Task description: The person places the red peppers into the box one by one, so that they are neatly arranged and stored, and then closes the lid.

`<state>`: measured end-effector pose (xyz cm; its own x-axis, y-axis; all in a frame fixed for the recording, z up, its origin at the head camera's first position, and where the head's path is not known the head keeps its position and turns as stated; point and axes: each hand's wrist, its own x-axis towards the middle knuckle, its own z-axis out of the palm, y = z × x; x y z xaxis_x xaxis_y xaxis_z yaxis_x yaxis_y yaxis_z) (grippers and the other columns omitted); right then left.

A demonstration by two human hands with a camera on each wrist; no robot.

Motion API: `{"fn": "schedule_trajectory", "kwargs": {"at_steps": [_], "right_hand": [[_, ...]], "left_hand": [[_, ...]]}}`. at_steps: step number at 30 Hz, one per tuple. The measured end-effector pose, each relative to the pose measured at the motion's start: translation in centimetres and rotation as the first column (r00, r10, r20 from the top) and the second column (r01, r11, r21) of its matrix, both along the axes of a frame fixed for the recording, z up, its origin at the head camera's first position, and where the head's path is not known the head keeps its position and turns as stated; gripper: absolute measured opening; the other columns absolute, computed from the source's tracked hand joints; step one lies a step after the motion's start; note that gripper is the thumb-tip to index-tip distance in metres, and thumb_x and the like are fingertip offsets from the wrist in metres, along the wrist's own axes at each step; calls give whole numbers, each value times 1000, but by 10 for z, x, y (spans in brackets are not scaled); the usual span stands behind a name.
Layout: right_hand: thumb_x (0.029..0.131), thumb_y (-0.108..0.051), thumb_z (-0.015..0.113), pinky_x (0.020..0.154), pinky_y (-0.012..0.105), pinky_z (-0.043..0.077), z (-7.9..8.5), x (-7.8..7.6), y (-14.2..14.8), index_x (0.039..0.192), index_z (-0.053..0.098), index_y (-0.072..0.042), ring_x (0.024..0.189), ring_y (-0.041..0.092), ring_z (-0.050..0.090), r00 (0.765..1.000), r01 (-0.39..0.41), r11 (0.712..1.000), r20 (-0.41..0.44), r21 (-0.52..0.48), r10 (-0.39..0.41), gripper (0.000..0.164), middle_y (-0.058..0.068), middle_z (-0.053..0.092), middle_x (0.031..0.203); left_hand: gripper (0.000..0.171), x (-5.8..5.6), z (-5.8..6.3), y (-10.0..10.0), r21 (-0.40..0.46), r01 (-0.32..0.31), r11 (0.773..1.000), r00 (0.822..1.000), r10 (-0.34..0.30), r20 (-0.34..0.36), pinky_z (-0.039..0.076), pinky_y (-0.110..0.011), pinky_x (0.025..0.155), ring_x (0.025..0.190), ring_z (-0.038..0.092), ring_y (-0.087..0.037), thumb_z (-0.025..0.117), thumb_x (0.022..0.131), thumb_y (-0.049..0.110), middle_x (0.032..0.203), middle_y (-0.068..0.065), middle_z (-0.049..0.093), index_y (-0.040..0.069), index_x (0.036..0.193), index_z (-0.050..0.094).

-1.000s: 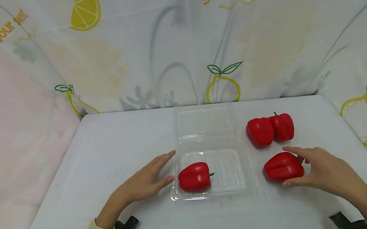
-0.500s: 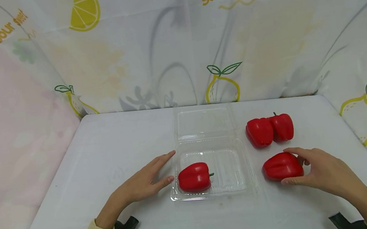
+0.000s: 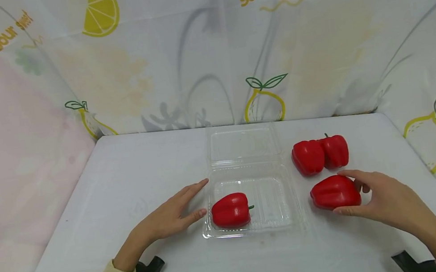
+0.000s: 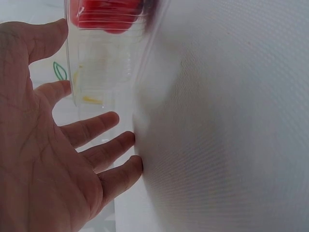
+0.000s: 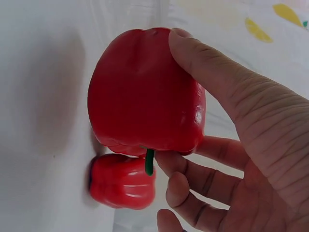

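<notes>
My right hand [image 3: 386, 197] grips a red bell pepper [image 3: 335, 192] between thumb and fingers, just above the table at the right. In the right wrist view this bell pepper [image 5: 145, 92] shows its green stem, and its shadow falls apart from it. My left hand [image 3: 172, 215] lies with fingers spread at the left side of a clear plastic clamshell container [image 3: 276, 225]. Its thumb and index fingertips are right at the container's rim in the left wrist view. Inside the container, at the front left, rests another red bell pepper [image 3: 230, 211], stem pointing right.
Two more red bell peppers, a left one [image 3: 308, 157] and a right one [image 3: 336, 151], sit side by side behind my right hand. The container's lid [image 3: 243, 144] lies folded back toward the rear edge of the white table [image 3: 136, 163]. A printed cloth [image 3: 162, 70] hangs behind.
My right hand has closed on the bell pepper and raised it slightly off the table. The left hand and the container have stayed still.
</notes>
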<state>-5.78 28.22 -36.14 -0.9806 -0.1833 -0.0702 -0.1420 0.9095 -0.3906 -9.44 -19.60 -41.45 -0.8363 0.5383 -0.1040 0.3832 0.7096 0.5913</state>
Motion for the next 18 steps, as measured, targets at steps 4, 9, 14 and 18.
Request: {"fn": "schedule_trajectory", "kwargs": {"at_steps": [4, 9, 14, 18], "right_hand": [[60, -55, 90, 54, 31, 46, 6, 1, 0, 131, 58, -10, 84, 24, 52, 999, 5, 1000, -45, -14, -5, 90, 7, 57, 94], [60, -52, 91, 50, 27, 45, 11, 0, -1, 129, 58, -9, 80, 23, 52, 994, 3, 999, -111, -41, -8, 88, 6, 56, 91], [59, -50, 92, 49, 25, 44, 13, -3, -7, 127, 59, -10, 79, 22, 51, 989, -3, 997, -151, -72, -8, 85, 5, 55, 90], [59, -50, 92, 48, 24, 43, 16, -4, -13, 125, 60, -11, 76, 21, 50, 983, -3, 996, -184, -85, -13, 83, 4, 55, 87]], "left_hand": [[74, 0, 0, 0, 4, 3, 1000, 1000, -3, 0, 42, -55, 102, 139, 37, -22, 55, 93, 59, 153, 4, 37, 35, 156, 26], [74, 1, 0, 0, 8, 7, 1000, 1000, -7, -1, 41, -55, 103, 140, 36, -22, 54, 93, 60, 153, 5, 36, 35, 156, 26], [73, 1, 1, 0, 10, 4, 1000, 1000, -4, -3, 40, -56, 104, 140, 36, -22, 53, 93, 61, 154, 4, 36, 35, 156, 26], [74, 1, 1, 0, 10, 3, 1000, 1000, -3, 1, 40, -56, 104, 140, 36, -22, 53, 93, 60, 154, 4, 36, 35, 157, 26]]}}
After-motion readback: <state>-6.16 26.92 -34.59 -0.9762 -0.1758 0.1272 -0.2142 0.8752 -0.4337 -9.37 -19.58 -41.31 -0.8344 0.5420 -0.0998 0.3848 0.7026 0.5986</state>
